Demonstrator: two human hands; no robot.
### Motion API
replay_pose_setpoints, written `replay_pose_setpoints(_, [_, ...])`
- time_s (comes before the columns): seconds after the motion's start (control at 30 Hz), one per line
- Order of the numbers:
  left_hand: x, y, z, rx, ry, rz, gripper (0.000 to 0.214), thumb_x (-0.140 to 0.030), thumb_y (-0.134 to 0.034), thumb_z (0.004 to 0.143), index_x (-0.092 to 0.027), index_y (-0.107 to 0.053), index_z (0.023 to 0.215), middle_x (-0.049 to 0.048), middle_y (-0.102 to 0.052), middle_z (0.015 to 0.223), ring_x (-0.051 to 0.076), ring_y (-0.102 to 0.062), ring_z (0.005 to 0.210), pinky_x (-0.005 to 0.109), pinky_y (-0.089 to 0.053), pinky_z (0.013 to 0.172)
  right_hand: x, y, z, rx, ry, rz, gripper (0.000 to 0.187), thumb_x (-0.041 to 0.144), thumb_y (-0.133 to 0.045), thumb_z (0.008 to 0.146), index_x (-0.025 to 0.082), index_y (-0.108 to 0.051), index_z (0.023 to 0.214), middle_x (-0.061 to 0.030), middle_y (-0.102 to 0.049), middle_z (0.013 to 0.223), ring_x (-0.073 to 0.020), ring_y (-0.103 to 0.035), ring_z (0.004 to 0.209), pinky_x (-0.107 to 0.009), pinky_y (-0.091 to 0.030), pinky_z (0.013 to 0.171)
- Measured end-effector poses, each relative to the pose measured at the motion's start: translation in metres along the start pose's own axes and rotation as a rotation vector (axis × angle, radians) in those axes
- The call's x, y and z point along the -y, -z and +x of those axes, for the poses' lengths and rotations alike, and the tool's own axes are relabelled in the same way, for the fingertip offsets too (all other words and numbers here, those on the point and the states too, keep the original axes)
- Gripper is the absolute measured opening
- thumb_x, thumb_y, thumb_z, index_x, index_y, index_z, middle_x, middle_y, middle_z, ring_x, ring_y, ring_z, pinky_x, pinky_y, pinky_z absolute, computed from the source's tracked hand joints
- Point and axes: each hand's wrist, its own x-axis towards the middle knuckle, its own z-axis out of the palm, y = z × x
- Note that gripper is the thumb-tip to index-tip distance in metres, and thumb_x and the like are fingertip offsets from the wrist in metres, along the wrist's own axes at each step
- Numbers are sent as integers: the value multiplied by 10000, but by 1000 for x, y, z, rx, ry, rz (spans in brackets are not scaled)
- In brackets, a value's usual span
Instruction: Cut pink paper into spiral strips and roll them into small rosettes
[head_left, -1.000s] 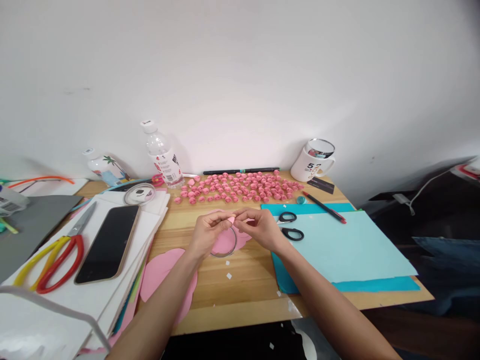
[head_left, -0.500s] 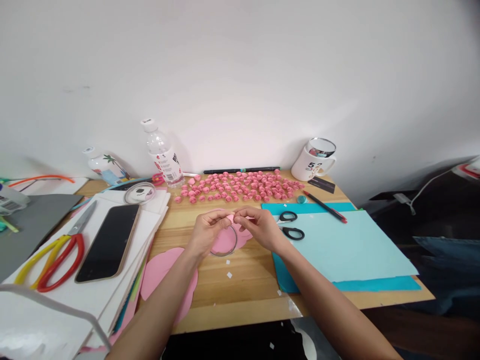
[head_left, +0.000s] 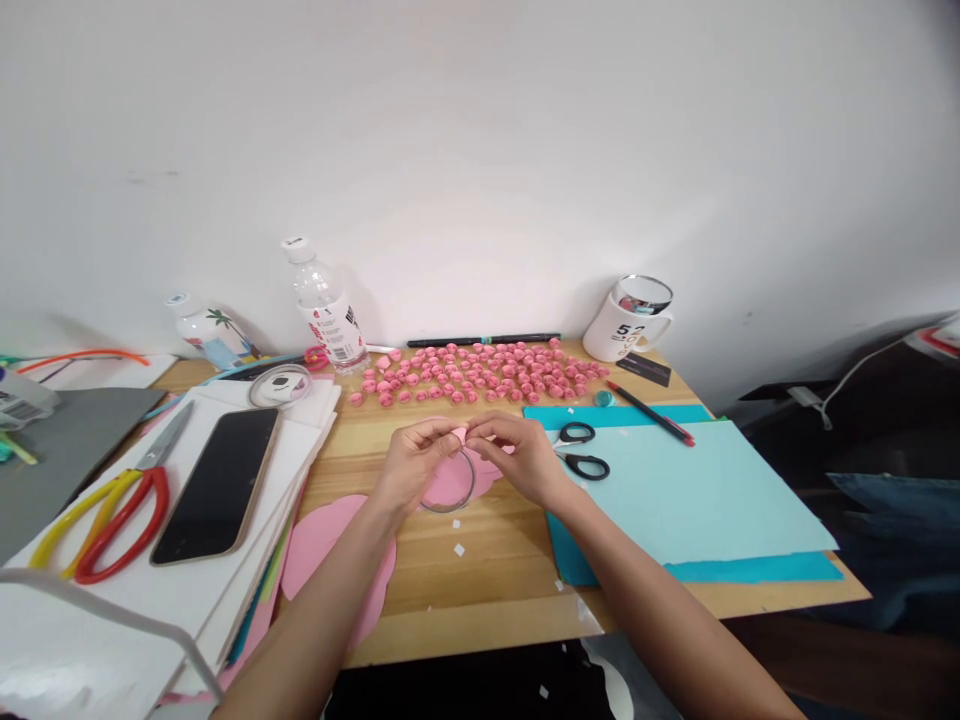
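My left hand [head_left: 418, 462] and my right hand [head_left: 514, 452] meet over the wooden table, fingertips pinched on a small piece of pink paper [head_left: 460, 434]. Most of that piece is hidden by the fingers. Just below them a thin grey ring [head_left: 472, 480] lies around part of the pink paper sheet [head_left: 446, 483]. Pink paper circles [head_left: 322, 545] with scalloped edges lie by my left forearm, which covers part of them. Behind my hands spread many small rolled pink paper roses [head_left: 469, 375].
Black-handled scissors [head_left: 587, 467] rest on light blue paper [head_left: 690, 490] at the right. Left are a phone [head_left: 217, 485], red-and-yellow scissors [head_left: 124, 510] and stacked paper. A water bottle [head_left: 328, 310], a mug [head_left: 619, 325] and a black pen [head_left: 484, 340] stand or lie near the wall.
My right fingers have shifted slightly against the pink paper piece, and a little more of it shows. My left hand stays almost still.
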Motion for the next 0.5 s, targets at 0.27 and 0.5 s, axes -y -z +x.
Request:
replay_pose_setpoints(0.27, [2, 2, 1, 7, -33, 49, 211, -280, -752, 608, -158, -732, 778, 60, -707, 818, 167, -619, 765, 292, -494, 754, 1, 1, -2, 34, 98, -94, 171, 292, -504, 854, 218, -643, 787, -58, -658, 900, -164, -598, 790, -287, -468, 652])
replay_pose_setpoints(0.5, [4, 4, 2, 9, -48, 53, 206, -275, -744, 623, -158, -731, 792, 57, -708, 801, 151, -616, 728, 272, -489, 721, 3, 2, -2, 57, 52, -62, 188, 292, -492, 856, 203, -615, 745, -56, -627, 899, -149, -575, 764, -270, -462, 626])
